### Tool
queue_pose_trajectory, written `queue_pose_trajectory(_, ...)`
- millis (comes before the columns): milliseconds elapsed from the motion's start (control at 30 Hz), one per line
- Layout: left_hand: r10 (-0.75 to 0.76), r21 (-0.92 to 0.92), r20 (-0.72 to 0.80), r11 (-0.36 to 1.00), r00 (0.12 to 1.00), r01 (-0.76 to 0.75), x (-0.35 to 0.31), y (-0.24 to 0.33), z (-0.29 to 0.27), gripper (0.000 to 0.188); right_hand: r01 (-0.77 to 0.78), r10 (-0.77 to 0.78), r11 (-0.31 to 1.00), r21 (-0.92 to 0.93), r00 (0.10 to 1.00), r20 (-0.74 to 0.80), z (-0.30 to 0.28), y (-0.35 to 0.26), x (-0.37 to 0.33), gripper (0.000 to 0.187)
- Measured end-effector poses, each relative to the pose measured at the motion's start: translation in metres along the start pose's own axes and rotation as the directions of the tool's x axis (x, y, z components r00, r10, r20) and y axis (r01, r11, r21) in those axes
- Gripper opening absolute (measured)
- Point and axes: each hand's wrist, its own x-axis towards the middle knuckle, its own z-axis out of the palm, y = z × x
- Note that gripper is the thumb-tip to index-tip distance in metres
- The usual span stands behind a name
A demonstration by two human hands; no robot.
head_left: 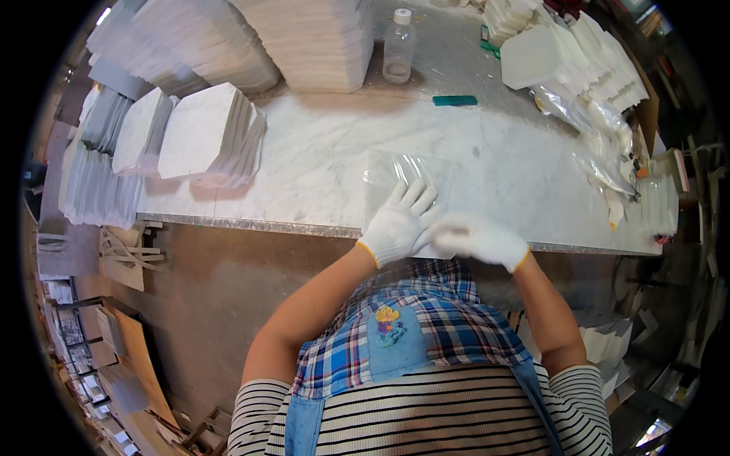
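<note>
Both my hands wear white knitted gloves with yellow-orange cuffs. My left hand [398, 223] lies flat with its fingers apart on a clear plastic bag [388, 165], at the near edge of the marble-look tabletop. Just right of it, close to the left thumb, is my right hand [480, 239]; its fingers are bent and smeared by motion, so what they hold, if anything, cannot be made out. A pale flat edge shows below the hands at the table's rim, mostly hidden by them.
Octagonal white tiles [196, 131] stand in a row at the left, with tall stacks of tiles [312, 45] behind. A clear bottle [398, 47] and a green strip [455, 100] are farther back. More tiles [532, 57] and crumpled plastic [582, 121] lie at the right.
</note>
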Motion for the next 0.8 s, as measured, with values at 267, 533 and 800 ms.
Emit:
queue_pose_trajectory(267,0.154,-0.263,-0.007,0.953,0.988,-0.15,0.005,0.04,0.013,0.057,0.27,-0.258,0.963,0.007,0.929,-0.265,-0.003,-0.04,0.098,0.04)
queue_pose_trajectory(533,0.324,-0.974,0.166,-0.096,0.931,0.207,-0.045,0.059,0.049,0.038,0.356,-0.738,0.23,-0.906,0.67,0.076,0.034,0.04,0.082,0.055)
queue_pose_trajectory(800,-0.572,-0.315,0.681,0.335,0.457,0.888,-0.143,-0.029,0.021,0.068,0.32,-0.611,0.248,-0.914,0.784,0.109,0.036,0.058,0.046,0.061)
